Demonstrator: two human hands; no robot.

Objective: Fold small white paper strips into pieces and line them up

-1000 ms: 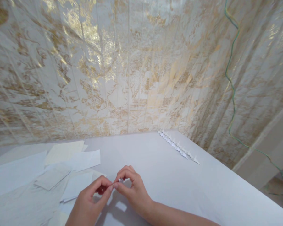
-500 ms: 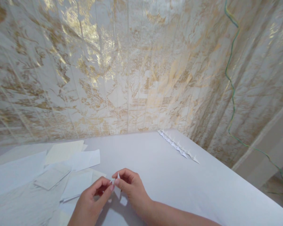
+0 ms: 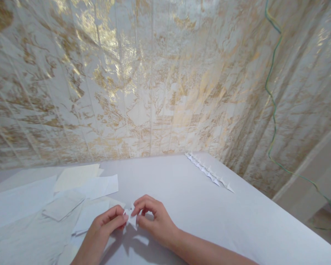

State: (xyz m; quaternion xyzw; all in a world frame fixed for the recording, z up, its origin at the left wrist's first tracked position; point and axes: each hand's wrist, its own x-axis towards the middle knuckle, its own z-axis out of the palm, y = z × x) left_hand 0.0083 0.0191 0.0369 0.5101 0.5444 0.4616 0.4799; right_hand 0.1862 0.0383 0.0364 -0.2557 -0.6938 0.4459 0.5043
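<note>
Both sets of fingertips [image 3: 123, 218] are clamped on the folded paper piece [image 3: 131, 218], left hand [image 3: 105, 229] and right hand [image 3: 155, 221] at opposite ends, and its point, upright a moment ago, now lies flatter between them.

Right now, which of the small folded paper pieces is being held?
The lone piece pinched between the left hand and right hand, near the camera. The others lie in a row on the table by the far wall.
</note>
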